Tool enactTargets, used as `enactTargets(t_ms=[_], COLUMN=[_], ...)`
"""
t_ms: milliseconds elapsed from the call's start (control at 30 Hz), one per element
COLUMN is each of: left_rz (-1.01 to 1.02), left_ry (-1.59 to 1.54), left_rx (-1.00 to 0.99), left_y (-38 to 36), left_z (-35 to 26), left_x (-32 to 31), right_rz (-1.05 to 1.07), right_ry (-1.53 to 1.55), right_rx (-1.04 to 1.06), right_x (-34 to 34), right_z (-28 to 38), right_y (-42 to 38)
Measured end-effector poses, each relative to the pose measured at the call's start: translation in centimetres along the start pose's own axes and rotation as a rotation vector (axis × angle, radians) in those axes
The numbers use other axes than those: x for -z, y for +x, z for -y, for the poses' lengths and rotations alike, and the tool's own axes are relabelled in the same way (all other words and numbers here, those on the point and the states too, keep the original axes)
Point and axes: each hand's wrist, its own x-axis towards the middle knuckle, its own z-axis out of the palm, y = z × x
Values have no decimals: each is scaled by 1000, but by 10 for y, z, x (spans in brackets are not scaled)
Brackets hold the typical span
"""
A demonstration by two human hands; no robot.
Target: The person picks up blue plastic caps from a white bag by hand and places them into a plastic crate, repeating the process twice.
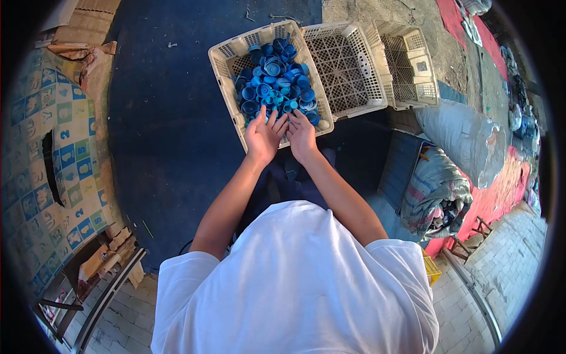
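The fingertips of the left hand (pixel 263 135) and the right hand (pixel 302 134) sink among the blue caps (pixel 274 82), so whether either grip closes on a cap cannot be told. Both hands cover the near rim of the cream basket (pixel 224 65) and the caps beneath them. The caps are too small to show any markings. The person's white shirt (pixel 295 283) hides the lap, the legs and whatever they sit on. At the right, the dark round border of the view cuts off the grey sack (pixel 460 138) and the striped bundle (pixel 439 194); the items beyond the red mat (pixel 501 189) are blurred. At the left, the number-patterned mat (pixel 53 147) runs out of view.
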Motion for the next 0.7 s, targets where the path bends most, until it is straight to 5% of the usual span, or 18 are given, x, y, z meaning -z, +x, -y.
enactTargets(t_ms=[367, 700], left_rz=[-14, 140], left_ry=[71, 266], left_rx=[201, 485], left_y=[12, 52], left_z=[34, 145], left_x=[-48, -151], right_rz=[-150, -334], right_ry=[25, 240], right_rx=[192, 375], right_x=[58, 173], right_z=[34, 120], right_y=[-20, -82])
